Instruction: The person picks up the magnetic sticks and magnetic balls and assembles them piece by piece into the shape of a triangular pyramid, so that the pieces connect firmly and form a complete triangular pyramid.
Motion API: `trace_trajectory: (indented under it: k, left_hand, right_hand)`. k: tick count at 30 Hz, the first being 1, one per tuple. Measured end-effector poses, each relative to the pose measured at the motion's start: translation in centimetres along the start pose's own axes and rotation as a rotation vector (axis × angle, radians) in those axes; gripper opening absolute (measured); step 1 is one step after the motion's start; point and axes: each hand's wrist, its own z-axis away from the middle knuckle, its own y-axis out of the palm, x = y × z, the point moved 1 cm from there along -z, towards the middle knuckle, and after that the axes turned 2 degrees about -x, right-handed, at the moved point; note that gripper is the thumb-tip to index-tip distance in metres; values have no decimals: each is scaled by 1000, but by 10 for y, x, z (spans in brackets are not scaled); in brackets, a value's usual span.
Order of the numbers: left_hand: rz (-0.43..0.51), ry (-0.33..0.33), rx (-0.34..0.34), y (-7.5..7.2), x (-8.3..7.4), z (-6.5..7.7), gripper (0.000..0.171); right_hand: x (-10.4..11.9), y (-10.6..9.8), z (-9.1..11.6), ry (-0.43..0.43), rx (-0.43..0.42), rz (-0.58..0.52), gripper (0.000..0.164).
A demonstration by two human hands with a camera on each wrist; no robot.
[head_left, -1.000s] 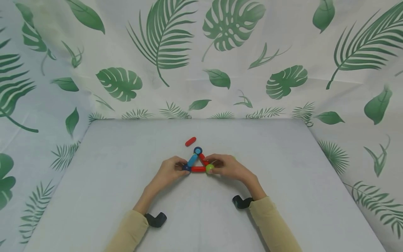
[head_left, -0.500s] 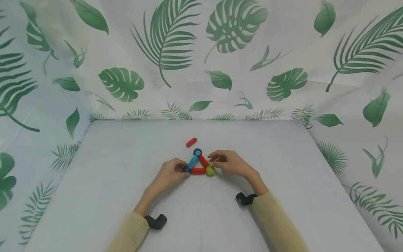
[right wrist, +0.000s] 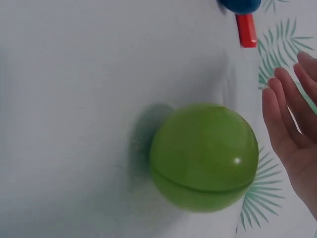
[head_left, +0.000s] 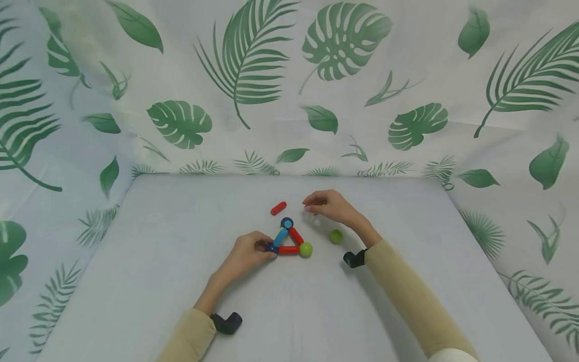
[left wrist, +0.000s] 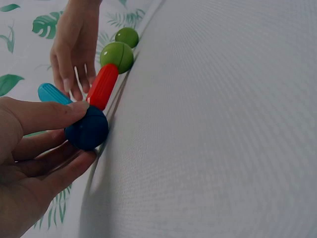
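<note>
My left hand (head_left: 246,253) pinches the dark blue ball (left wrist: 86,128) between thumb and fingers. It forms the left corner of a flat triangle of balls and rods. A light blue rod (head_left: 280,237) runs from it to the far blue ball (head_left: 287,223), and a red rod (head_left: 289,250) to the green ball (head_left: 306,250). Another red rod (head_left: 296,235) makes the third side. My right hand (head_left: 333,207) hovers with loosely bent fingers, holding nothing, right of a loose red rod (head_left: 278,208). A separate green ball (head_left: 336,236) lies below it, large in the right wrist view.
The pieces lie on a white-covered table (head_left: 181,211). A leaf-printed cloth (head_left: 267,90) stands behind and at both sides. Dark wrist cameras stick out from the left wrist (head_left: 227,323) and the right wrist (head_left: 355,258).
My right hand has let go of the triangle's green corner ball and moved up and right toward the far side. The separate green ball has come into sight. My left hand keeps its hold.
</note>
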Motion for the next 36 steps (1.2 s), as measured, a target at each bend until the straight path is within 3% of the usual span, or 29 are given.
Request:
trace_trajectory:
  k: [7, 15, 26, 32, 36]
  left_hand:
    - [6, 7, 12, 0, -3, 1, 30]
    - [3, 7, 27, 0, 0, 1, 31]
    - [-14, 49, 31, 1, 5, 1, 31]
    - [-6, 61, 23, -1, 4, 0, 30]
    - [1, 65, 12, -3, 7, -2, 30]
  right_hand:
    - [2, 4, -22, 19, 22, 29, 28]
    - [4, 19, -51, -23, 72, 15, 28]
    - [8, 40, -67, -18, 165, -2, 29]
    - [13, 45, -71, 13, 168, 106, 29]
    - [18, 44, -73, -45, 177, 265, 28]
